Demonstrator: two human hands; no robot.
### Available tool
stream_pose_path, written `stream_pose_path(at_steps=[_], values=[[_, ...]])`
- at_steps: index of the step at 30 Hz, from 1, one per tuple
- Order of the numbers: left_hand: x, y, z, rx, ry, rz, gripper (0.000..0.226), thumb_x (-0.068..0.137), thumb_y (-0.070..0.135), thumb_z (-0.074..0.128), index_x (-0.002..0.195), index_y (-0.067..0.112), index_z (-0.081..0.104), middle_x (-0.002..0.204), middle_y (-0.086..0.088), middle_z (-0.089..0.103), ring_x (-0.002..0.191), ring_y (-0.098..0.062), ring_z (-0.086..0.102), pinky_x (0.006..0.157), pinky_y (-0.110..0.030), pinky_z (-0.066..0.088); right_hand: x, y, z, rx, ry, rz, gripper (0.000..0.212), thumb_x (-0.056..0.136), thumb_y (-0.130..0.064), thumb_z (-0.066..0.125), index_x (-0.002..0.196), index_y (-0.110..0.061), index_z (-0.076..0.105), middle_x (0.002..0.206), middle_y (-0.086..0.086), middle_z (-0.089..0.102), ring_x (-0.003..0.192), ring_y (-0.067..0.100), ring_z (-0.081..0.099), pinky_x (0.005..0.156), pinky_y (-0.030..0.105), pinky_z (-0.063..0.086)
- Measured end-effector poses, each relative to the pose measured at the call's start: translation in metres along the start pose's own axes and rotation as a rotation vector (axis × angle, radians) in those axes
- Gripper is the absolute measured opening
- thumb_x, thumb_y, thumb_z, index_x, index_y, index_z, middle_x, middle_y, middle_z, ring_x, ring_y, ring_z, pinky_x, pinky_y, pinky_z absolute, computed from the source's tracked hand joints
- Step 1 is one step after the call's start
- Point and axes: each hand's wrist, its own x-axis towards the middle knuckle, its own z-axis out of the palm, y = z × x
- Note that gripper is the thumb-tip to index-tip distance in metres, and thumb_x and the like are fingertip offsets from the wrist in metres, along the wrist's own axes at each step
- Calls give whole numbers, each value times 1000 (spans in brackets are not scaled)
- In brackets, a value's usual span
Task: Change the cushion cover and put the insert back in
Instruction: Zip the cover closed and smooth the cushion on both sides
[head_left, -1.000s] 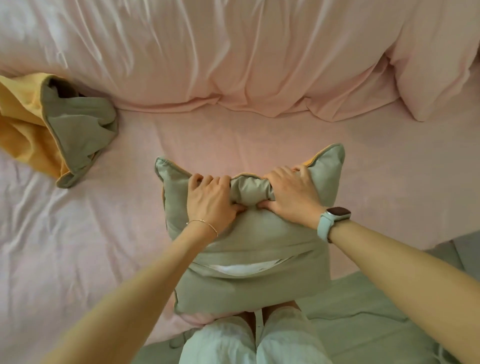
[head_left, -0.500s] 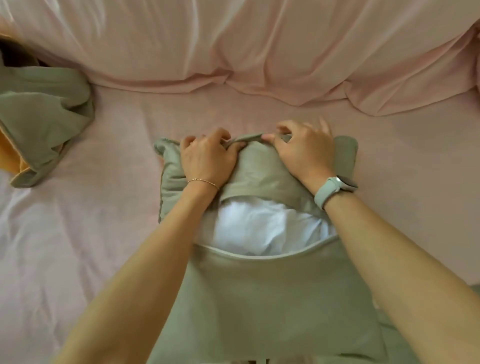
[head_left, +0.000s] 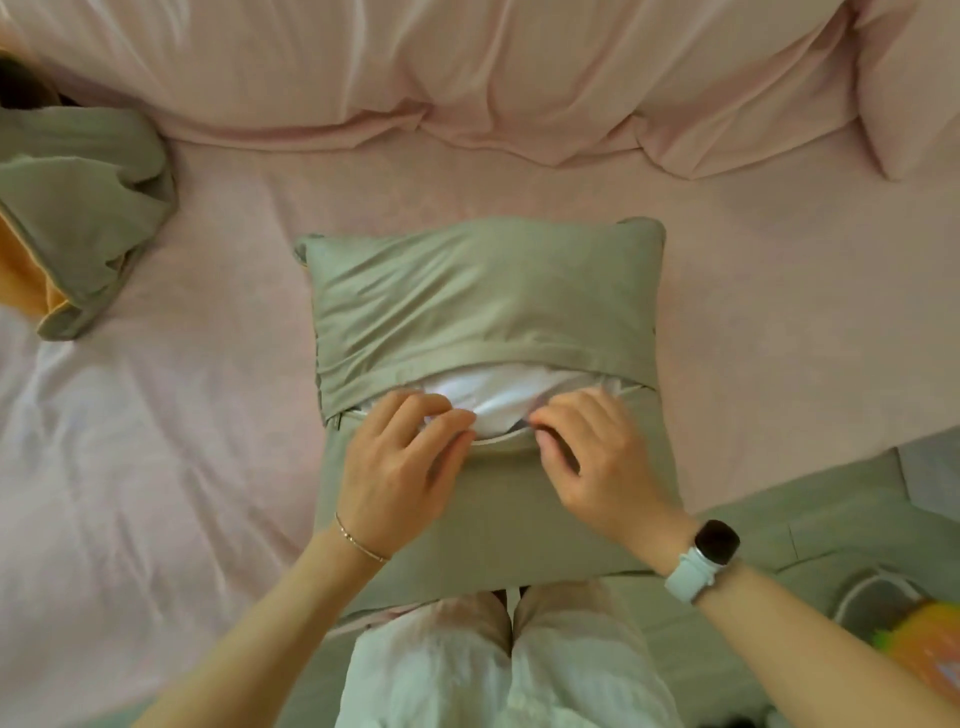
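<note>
A sage-green cushion cover (head_left: 483, 296) lies flat on the pink bed, its envelope opening facing up. The white insert (head_left: 498, 397) shows through the gap between the two flaps. My left hand (head_left: 405, 457) rests on the lower flap with its fingertips curled at the flap's edge by the insert. My right hand (head_left: 587, 457) pinches the same edge a little to the right. A second cover, green outside and orange inside (head_left: 78, 208), lies crumpled at the far left.
Pink bedsheet (head_left: 234, 364) spreads all round the cushion, with a bunched pink duvet (head_left: 467, 78) along the back. My legs in pale trousers (head_left: 509, 665) stand at the bed's near edge. An orange object (head_left: 919, 644) sits on the floor at lower right.
Both hands have left the cushion's far edge and come back to the opening in the middle. The far part of the cover now lies smooth and filled.
</note>
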Motion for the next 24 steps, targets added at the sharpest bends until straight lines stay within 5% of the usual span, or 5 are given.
stream_pose_path(at_steps=[10,14,18,21,24], values=[[-12,8,14,122,-156,-119,34,86,26,52,114,8,60,109,-9,65,101,-20,48,85,-34,41,-20,-6,2,-115,-176,91,19,84,-27,51,91,-10,57,64,2,62,47,23,58,34,27,42],[-11,-1,20,86,-192,-176,43,78,24,64,115,6,50,124,-13,57,118,-19,38,105,-32,22,-9,-8,16,-249,-113,87,40,66,-19,80,96,-8,56,95,8,65,73,29,62,46,30,47],[-13,-12,19,129,-209,-104,38,80,32,51,112,11,49,134,-12,51,126,-21,32,109,-35,19,0,-2,23,-399,-118,72,66,63,-39,75,117,-9,50,124,8,57,103,29,47,78,41,40],[-7,-12,21,138,-183,-85,33,82,20,51,113,10,55,132,-11,53,126,-20,36,109,-35,20,17,8,30,-384,-185,177,63,66,-43,76,118,-12,58,109,4,65,103,27,48,80,42,36],[5,-12,26,171,-249,-95,41,80,19,43,117,9,56,125,-10,59,120,-22,46,104,-35,23,23,7,40,-381,-211,195,25,68,-29,75,87,-14,66,78,4,69,86,26,60,74,37,24]])
